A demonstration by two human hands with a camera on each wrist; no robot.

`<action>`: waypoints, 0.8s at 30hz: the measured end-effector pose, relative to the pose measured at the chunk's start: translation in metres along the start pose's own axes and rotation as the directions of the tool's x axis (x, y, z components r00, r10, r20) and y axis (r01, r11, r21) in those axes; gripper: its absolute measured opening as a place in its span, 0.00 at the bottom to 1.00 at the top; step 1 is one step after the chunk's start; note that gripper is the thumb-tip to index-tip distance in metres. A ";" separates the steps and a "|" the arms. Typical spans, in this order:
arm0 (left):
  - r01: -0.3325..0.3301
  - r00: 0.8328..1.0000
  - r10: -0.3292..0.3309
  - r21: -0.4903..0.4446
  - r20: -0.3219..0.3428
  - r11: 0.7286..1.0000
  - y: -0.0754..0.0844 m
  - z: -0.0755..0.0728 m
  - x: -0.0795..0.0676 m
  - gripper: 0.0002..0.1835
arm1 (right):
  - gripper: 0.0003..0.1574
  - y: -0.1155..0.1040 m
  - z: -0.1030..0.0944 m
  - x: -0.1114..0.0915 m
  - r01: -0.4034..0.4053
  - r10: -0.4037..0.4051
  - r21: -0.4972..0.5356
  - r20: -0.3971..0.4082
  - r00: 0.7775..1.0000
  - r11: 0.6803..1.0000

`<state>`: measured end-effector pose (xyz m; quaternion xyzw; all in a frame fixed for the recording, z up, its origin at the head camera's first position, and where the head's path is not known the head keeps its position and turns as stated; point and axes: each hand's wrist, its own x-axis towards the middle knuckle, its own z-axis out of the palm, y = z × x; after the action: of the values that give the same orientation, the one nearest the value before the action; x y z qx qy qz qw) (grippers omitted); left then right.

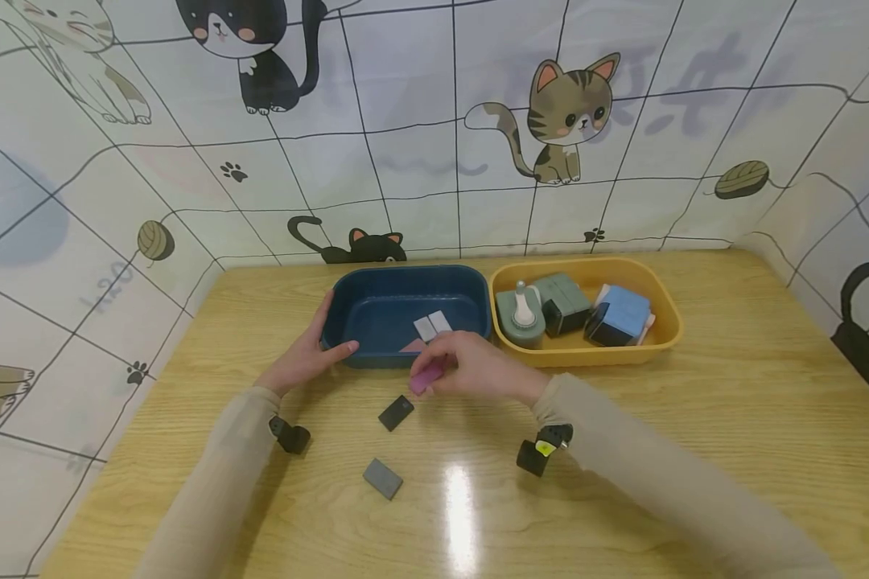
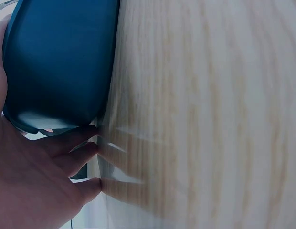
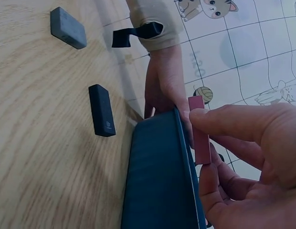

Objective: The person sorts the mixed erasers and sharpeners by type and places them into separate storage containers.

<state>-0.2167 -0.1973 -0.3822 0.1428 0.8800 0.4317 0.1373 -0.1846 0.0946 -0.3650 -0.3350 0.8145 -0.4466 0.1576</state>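
Two hands work, right (image 1: pixel 478 367) pinching a slim pink block (image 1: pixel 425 378), left (image 1: pixel 304 360) spread against a smooth, rounded bin (image 1: pixel 381 361).

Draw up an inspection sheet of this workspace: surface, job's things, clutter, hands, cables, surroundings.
Surface: wooden table, bright reflection on its near part.
Job's things: blue bin holding two pale blocks and a pale pink piece; black block and grey block lying apart on the table.
Clutter: yellow bin right of the blue one, holding green containers and a blue box.
Left hand: rests against the blue bin's left end.
Right hand: pinches a purplish-pink block by the blue bin's near rim.
Wrists: black camera on each.
Cables: nothing seen.
Surroundings: cat-print backdrop behind the table and at both sides.
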 end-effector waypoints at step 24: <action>-0.011 1.000 0.011 -0.023 0.002 1.000 -0.003 0.000 -0.001 0.50 | 0.17 -0.003 -0.017 0.017 -0.032 0.032 -0.020 0.002 0.999 0.999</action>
<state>-0.2166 -0.1994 -0.3845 0.1467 0.8739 0.4425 0.1377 -0.2052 0.0922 -0.3521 -0.3239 0.8241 -0.4355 0.1622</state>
